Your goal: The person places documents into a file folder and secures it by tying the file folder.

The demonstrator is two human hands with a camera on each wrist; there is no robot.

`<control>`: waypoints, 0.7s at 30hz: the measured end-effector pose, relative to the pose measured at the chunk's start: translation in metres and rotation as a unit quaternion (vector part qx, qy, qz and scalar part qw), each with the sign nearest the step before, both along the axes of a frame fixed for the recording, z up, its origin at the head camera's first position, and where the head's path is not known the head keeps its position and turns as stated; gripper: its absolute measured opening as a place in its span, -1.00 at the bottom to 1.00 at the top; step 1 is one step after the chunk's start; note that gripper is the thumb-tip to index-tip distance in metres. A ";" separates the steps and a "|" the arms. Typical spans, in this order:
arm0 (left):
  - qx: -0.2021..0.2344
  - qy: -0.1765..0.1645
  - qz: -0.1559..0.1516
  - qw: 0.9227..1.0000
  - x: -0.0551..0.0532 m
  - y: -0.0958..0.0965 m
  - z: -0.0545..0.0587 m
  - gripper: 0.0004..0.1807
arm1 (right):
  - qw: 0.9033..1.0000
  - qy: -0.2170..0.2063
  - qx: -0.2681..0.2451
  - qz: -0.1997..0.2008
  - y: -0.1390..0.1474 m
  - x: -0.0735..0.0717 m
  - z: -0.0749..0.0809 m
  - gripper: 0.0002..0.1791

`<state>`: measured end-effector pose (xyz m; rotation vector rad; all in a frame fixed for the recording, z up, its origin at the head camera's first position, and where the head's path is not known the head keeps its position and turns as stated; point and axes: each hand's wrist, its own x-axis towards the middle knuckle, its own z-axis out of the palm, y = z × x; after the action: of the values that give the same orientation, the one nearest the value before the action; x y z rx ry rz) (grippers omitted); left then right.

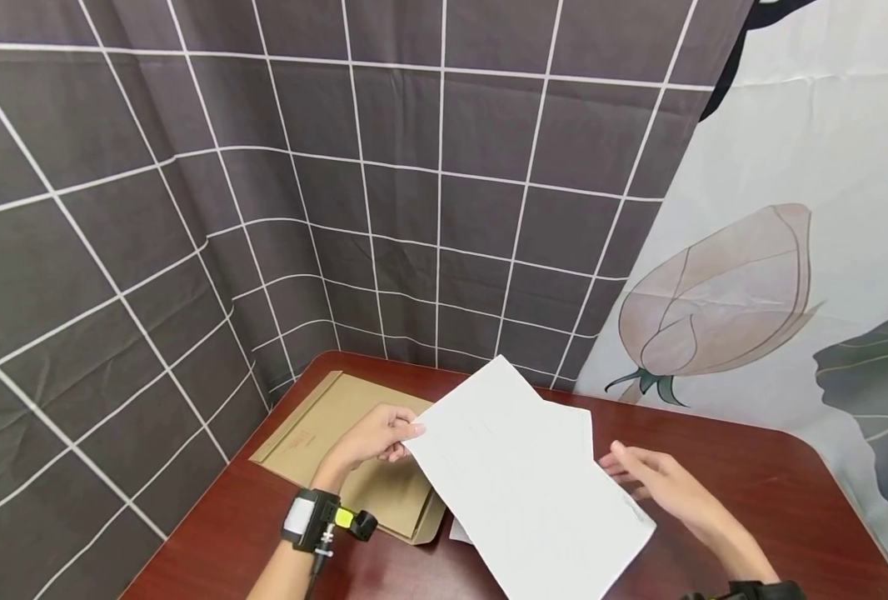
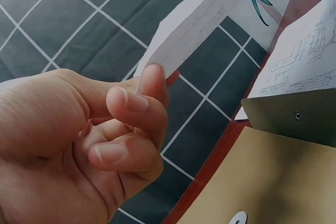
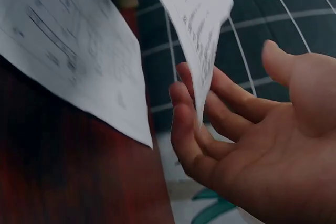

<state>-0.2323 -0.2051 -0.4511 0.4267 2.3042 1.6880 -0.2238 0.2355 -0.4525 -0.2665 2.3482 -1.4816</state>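
My left hand point(image 1: 380, 435) pinches the corner of a white sheet of paper point(image 1: 519, 483) between thumb and fingers, holding it tilted above the table. Print shows on the sheet's underside in the right wrist view. At the sheet's right edge is my right hand point(image 1: 657, 483), its fingers loosely bent and its thumb held apart. The paper's lower corner point(image 3: 200, 103) overlaps those fingers in the right wrist view. Beneath lies a second sheet point(image 1: 575, 425), mostly hidden in the head view; the wrist views show line drawings on this lower sheet point(image 2: 304, 56).
A brown cardboard document folder point(image 1: 301, 442) lies at the left of the dark red table point(image 1: 736, 450), partly under my left hand. A round button point(image 2: 239, 218) shows on it. A dark gridded curtain point(image 1: 391, 192) and a white flowered one point(image 1: 811, 167) hang behind.
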 end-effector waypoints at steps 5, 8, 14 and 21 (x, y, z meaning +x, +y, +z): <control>0.017 0.018 0.000 1.000 0.006 -0.003 0.000 -0.77 | 0.999 0.010 -0.028 -0.028 0.018 -0.006 0.005 -0.30; 0.030 0.023 0.013 0.999 0.009 -0.002 -0.002 -0.76 | 0.999 0.000 -0.033 -0.042 0.024 -0.009 0.006 -0.23; 0.068 0.012 0.050 0.996 0.017 0.008 -0.012 -0.75 | 0.996 -0.009 -0.051 -0.072 0.028 -0.012 0.005 -0.18; 0.088 0.023 0.078 0.993 0.029 0.022 -0.020 -0.73 | 0.991 0.067 -0.073 -0.088 0.026 -0.018 0.008 -0.38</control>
<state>-0.2034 -0.1835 -0.4707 0.3296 2.2827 1.9872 -0.2416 0.2610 -0.4443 -0.2048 2.4244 -1.7752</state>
